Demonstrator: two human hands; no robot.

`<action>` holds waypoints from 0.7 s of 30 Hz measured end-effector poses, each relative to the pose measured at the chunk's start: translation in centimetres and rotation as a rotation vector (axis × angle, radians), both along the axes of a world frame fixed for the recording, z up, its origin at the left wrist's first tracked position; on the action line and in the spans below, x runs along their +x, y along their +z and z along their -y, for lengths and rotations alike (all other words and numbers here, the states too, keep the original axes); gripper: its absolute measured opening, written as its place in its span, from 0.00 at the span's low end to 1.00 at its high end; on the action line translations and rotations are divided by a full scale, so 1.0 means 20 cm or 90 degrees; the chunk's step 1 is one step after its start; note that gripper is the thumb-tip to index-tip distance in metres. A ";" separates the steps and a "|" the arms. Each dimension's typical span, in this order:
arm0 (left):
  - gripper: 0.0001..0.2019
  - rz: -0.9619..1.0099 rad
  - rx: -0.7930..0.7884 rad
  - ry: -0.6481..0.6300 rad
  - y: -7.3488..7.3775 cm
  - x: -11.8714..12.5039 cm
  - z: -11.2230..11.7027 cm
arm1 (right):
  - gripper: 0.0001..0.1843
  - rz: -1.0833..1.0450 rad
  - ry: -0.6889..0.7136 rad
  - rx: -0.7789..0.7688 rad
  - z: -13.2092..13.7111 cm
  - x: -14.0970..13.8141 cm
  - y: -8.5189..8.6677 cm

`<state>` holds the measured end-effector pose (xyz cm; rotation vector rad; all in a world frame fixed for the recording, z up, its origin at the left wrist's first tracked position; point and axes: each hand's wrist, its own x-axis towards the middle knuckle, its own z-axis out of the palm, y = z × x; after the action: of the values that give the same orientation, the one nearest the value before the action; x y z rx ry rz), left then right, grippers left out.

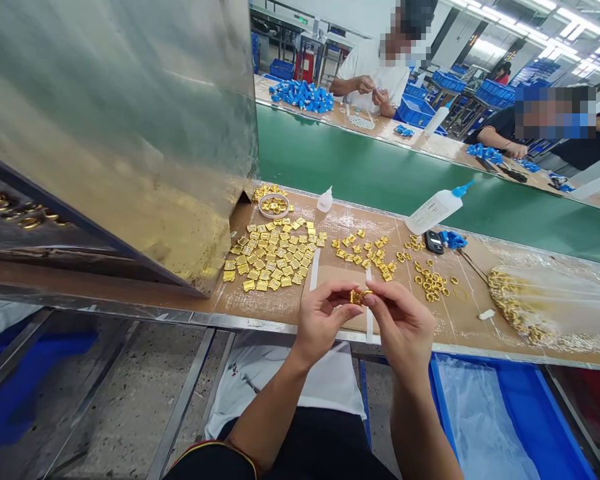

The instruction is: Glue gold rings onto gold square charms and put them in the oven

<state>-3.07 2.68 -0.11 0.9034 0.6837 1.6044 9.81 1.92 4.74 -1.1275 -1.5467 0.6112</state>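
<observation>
Above the table's front edge, my left hand (319, 323) pinches a small gold metal buckle piece (355, 297) between thumb and fingers. Close against it, my right hand (406, 325) pinches a gold ring (366, 293). The two parts meet at the fingertips; whether they are joined I cannot tell. Many flat gold square pieces (273, 257) lie spread beyond my left hand. Smaller gold pieces (363, 253) are scattered past both hands. Loose gold rings (433, 283) form a heap to the right of my right hand.
A large metal panel (130, 133) stands at the left. A white bottle with a blue tip (434, 212) leans beside a small black device (434, 242). A clear bag of gold parts (535, 307) lies right. Beyond the green belt (380, 163), other people work with blue pieces.
</observation>
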 end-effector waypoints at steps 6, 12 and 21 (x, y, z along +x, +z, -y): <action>0.18 -0.037 -0.010 0.020 0.01 0.00 0.01 | 0.05 0.051 -0.005 0.006 0.02 -0.02 0.02; 0.17 -0.045 -0.012 0.040 0.01 -0.01 0.01 | 0.07 0.086 -0.014 0.029 0.04 -0.03 0.03; 0.15 -0.032 0.015 0.070 0.00 0.01 0.02 | 0.06 0.050 -0.046 -0.019 0.07 -0.04 0.03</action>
<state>-2.87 2.36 -0.14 0.9396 0.7614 1.6955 9.09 0.51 5.25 -1.2368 -1.5608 0.5484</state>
